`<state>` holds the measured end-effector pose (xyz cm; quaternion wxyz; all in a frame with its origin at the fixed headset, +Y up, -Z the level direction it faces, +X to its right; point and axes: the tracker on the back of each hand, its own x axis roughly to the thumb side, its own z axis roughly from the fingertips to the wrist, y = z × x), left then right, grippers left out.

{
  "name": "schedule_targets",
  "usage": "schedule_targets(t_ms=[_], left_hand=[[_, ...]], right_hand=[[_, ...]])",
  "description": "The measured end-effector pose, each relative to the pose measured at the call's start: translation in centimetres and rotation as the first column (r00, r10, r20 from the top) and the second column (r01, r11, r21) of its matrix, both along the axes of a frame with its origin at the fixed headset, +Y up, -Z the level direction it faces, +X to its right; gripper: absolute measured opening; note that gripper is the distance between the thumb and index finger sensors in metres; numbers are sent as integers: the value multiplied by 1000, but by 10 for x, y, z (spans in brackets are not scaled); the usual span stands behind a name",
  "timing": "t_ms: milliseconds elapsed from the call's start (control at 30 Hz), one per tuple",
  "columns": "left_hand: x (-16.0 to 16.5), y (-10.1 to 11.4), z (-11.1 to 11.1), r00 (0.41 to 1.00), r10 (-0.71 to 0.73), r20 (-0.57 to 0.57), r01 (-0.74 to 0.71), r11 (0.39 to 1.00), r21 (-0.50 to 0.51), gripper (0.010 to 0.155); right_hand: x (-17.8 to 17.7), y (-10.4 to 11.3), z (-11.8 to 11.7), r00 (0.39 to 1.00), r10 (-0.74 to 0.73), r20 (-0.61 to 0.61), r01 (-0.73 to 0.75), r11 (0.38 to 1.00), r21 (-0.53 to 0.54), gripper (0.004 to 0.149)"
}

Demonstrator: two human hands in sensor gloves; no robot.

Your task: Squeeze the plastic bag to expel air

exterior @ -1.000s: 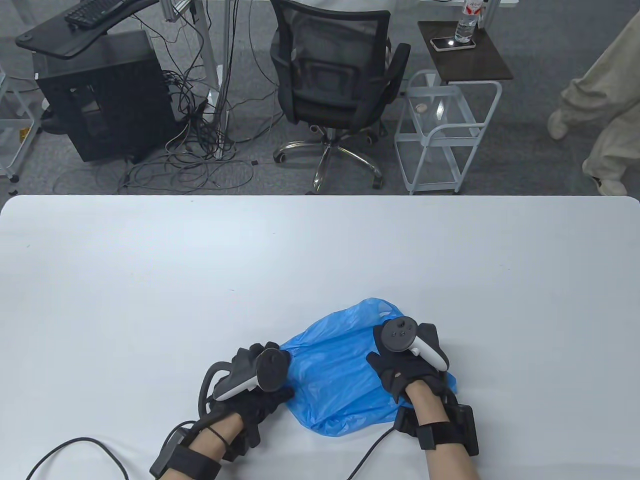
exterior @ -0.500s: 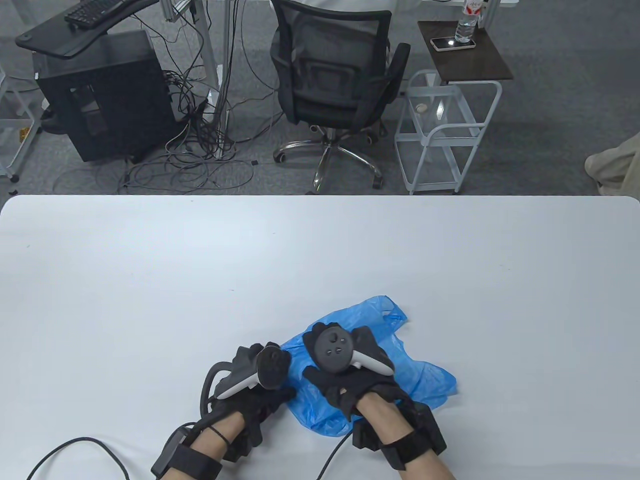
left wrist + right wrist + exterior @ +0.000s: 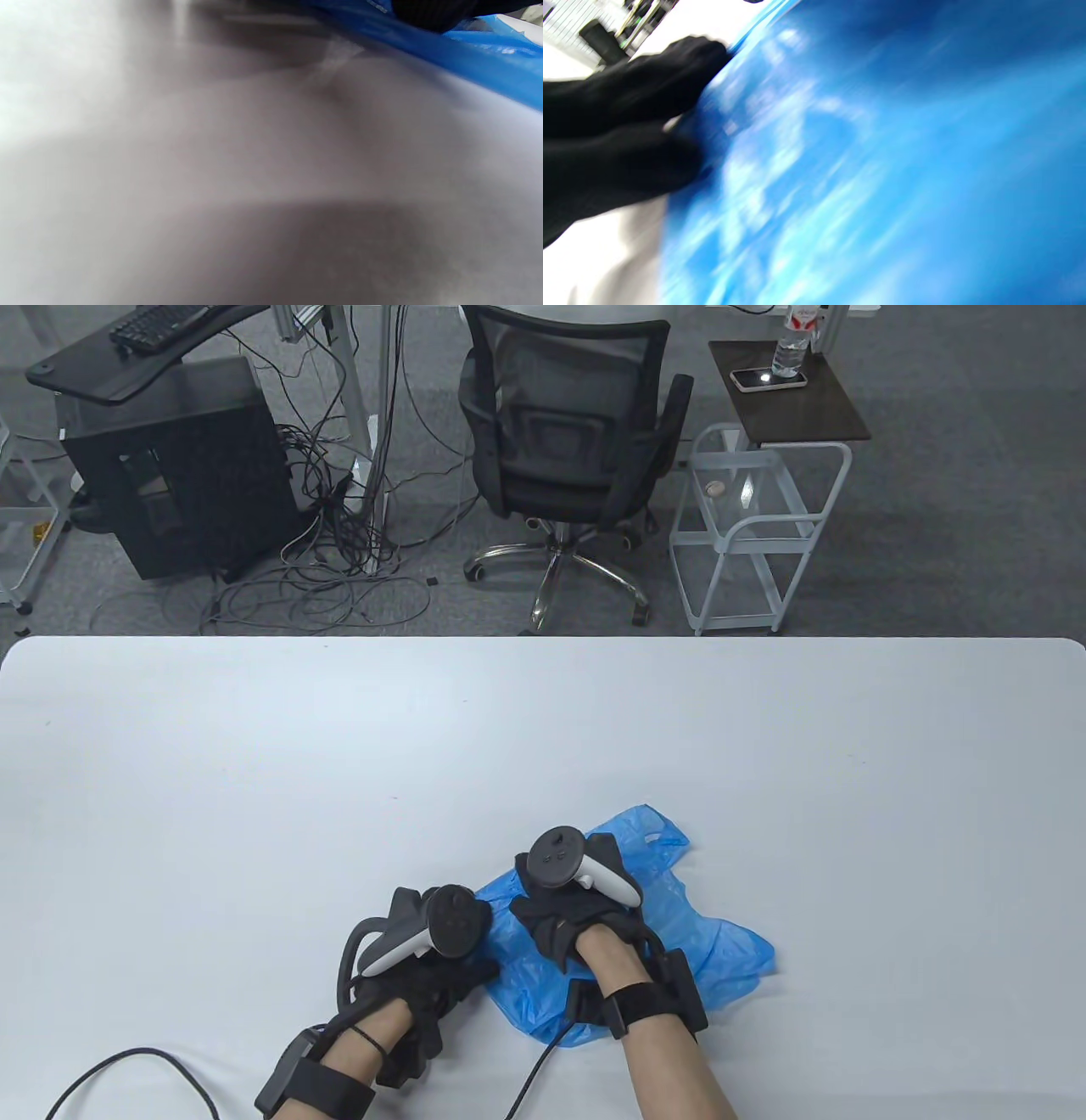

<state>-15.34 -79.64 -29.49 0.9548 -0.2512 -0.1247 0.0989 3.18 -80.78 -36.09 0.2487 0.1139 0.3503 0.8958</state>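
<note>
A blue plastic bag lies crumpled and mostly flattened on the white table, near the front edge. My left hand grips the bag's narrowed left end, thumb on the plastic. My right hand lies on the bag's left-middle part, palm down, pressing it onto the table. The left wrist view shows a strip of the bag with a gloved fingertip on it. In the blurred right wrist view my gloved fingers lie flat on the blue plastic.
Cables run from both wrists over the table's front edge. Beyond the far edge stand an office chair, a white wire cart and a black computer case.
My right hand has slid left across the bag, from its right part to beside my left hand, flattening it. The left hand has stayed put. A person at far right has walked out of view.
</note>
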Motion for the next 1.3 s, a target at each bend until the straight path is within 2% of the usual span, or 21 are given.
schedule_targets(t_ms=[233,400,567,700,833,1033,1300], left_hand=[[0,1,-1,1000,1,-4,-1,1000,-10,75],[0,1,-1,1000,-1,-5,1,1000,-9,75],[1,1,-1,1000,-4,-5,4,1000,-9,75],[1,0,-1,1000,-6,-3,6,1000,-3,75],[1,-1,0,1000,-13,3,12,1000,9,76],[-1,0,1,1000,-25,-1,25,1000,17,76],[-10,12,6,999,40,-14,-37,988,153,76]], right_hand=[[50,-2,-20,980,24,199,-26,1000,8,60],[75,-4,-25,951,46,307,-46,999,-7,60],[87,-2,-25,933,69,352,-71,997,-6,60],[92,7,-19,926,22,378,-47,997,56,61],[103,26,-10,912,18,409,-60,994,90,61],[123,53,15,885,-8,466,-75,985,159,62],[136,67,43,869,16,494,-157,957,244,64]])
